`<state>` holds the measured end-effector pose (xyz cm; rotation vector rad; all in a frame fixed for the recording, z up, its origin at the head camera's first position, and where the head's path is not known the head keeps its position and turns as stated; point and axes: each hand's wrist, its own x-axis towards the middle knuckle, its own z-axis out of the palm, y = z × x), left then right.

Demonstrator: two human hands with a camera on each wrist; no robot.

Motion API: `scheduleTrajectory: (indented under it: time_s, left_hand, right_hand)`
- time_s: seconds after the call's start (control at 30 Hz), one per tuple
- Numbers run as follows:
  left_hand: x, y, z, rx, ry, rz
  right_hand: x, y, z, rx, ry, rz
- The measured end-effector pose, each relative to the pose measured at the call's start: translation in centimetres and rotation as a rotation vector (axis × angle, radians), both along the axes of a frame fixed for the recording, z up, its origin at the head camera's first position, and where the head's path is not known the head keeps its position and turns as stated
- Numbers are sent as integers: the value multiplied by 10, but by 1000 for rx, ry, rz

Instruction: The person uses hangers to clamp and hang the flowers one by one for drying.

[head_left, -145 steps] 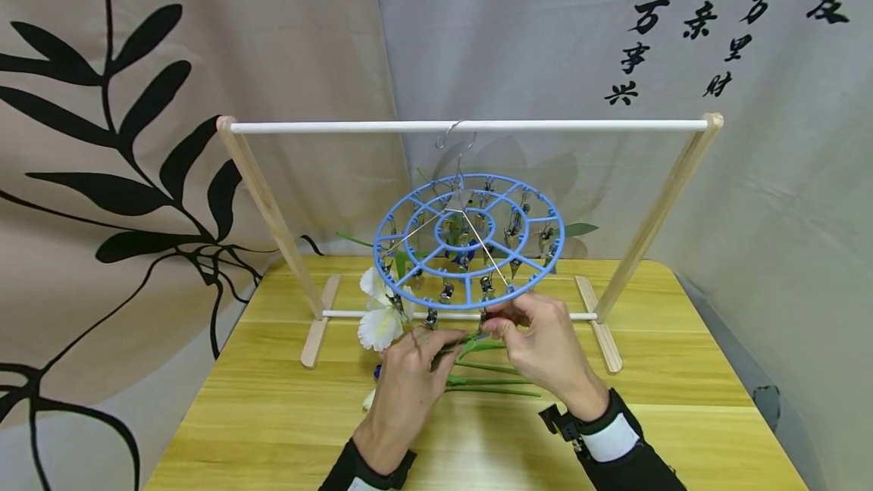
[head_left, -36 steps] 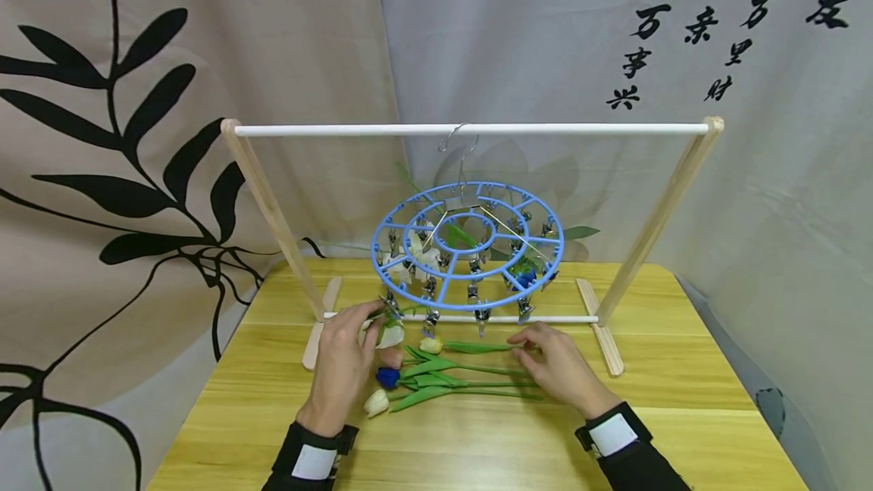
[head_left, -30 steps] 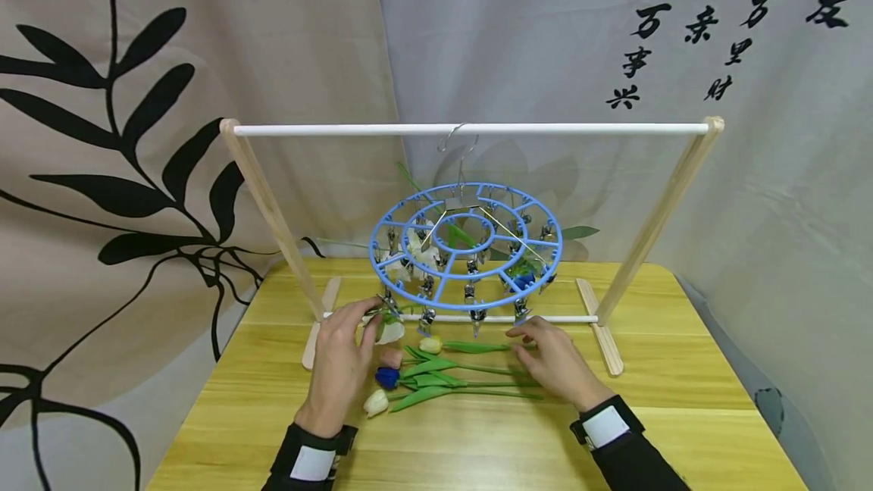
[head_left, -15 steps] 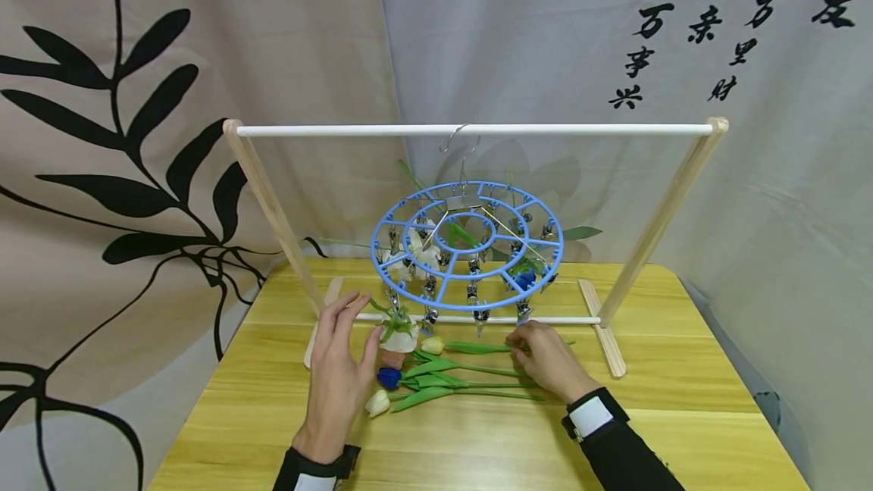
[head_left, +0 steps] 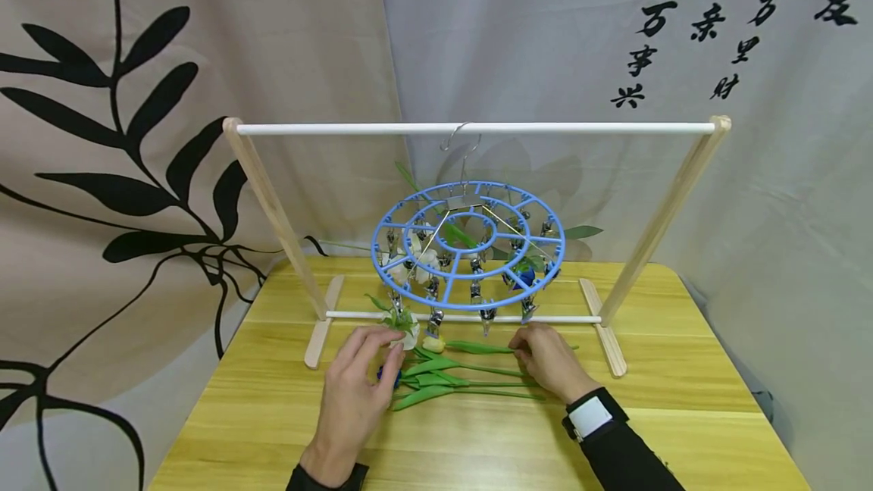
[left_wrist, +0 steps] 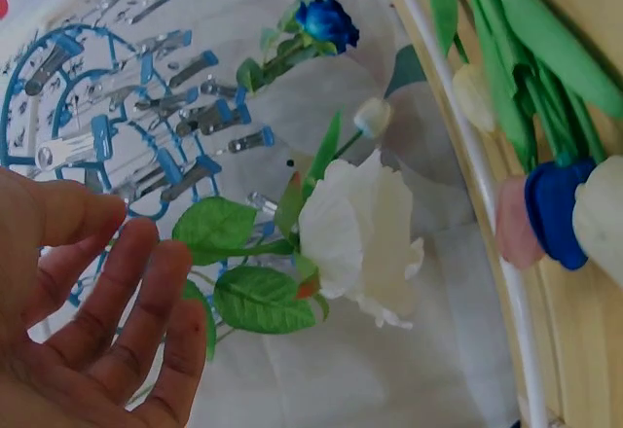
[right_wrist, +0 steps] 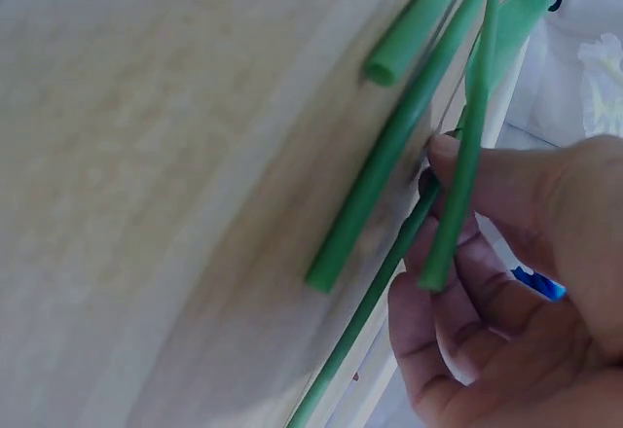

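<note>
A blue round clip hanger [head_left: 468, 308] hangs with metal clips around it. On its front-left side a white rose [left_wrist: 355, 243] with green leaves hangs head down from a clip. My left hand [head_left: 358, 389] is beside that rose with its fingers loosely bent and nothing in its grasp; it hides part of the flowers below. On the table, my right hand [head_left: 551, 361] pinches the stem of a pale yellow tulip [head_left: 433, 344] between thumb and fingers. Several more tulips lie in front of it, among them a blue tulip [left_wrist: 560, 214] and a pink tulip [left_wrist: 518, 222].
A stand with wooden legs [head_left: 273, 211] and a white top rod [head_left: 355, 129] carries the hanger. Its white lower rod [head_left: 573, 319] runs behind the tulips. A blue rose [left_wrist: 326, 24] and other white flowers hang from the hanger. A patterned curtain backs the wooden table [head_left: 477, 453].
The hanger has turned since the earliest frame. My left hand has let go by the white rose and moved down and right toward the tulips. My right hand has closed on the tulip stem.
</note>
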<state>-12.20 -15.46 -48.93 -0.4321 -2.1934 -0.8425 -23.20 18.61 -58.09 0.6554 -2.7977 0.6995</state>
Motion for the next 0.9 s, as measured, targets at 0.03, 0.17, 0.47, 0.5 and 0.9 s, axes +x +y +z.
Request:
scheduleTrajectory:
  time_s: [0.03,0.17,0.47,0.5,0.9]
  left_hand:
    - [0,1,-1,1,0,-18]
    - [2,6,-4,-10,-30,-64]
    - [2,17,-17,-85,-62,-130]
    - [2,18,-19,-96,-61,-133]
    - [0,40,-24,-261,-40,-135]
  right_hand:
    - [1,0,-1,-2,5,0]
    - [3,1,2,-2,9,-4]
    - [16,7,28,15,60,-26]
    - [18,9,33,21,75,-28]
    - [52,10,86,83,264,79]
